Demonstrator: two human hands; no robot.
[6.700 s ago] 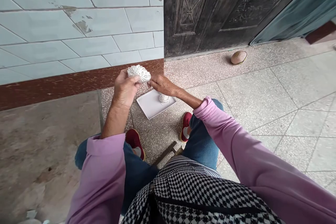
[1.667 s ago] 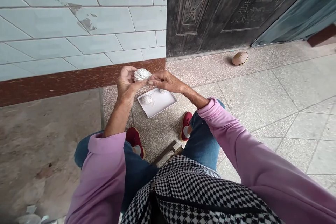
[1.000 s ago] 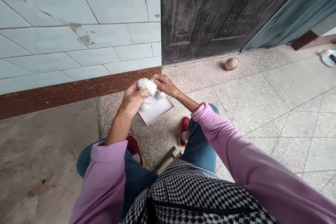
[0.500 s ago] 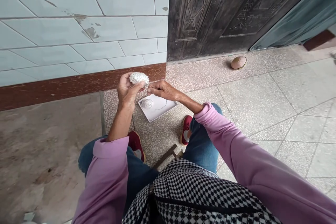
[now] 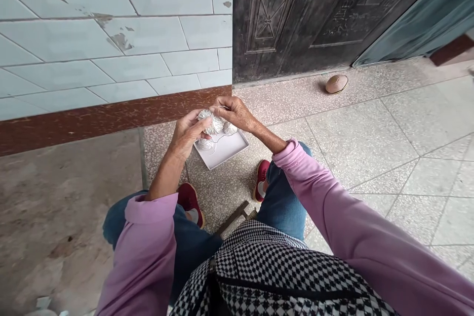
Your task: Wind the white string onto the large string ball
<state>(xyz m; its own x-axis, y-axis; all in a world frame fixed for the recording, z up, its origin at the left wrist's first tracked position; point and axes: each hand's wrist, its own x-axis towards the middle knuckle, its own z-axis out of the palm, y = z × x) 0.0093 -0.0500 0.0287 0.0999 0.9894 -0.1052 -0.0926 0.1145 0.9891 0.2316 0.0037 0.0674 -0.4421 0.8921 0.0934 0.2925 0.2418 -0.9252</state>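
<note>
My left hand [image 5: 187, 134] is curled around a round white woven ball [image 5: 209, 121], held out in front of my knees. My right hand [image 5: 234, 111] pinches at the ball's top edge, its fingers bent over it. Just beyond my right fingers I see a small white spool [image 5: 230, 128], and another white coil [image 5: 205, 144] lies under my left hand. Both rest on a white rectangular tray [image 5: 226, 149] on the floor, where a thin strand curls across it.
I sit low with my red shoes [image 5: 262, 178] on a speckled tile floor. A pale tiled wall [image 5: 111, 44] with a red skirting stands ahead, a dark embossed door [image 5: 307, 15] to its right. A round tan object [image 5: 336, 83] lies by the door.
My hands dropped slightly and closed together over the tray. My right hand rose from beside the ball to its top edge. The spool came back into view beyond my right fingers.
</note>
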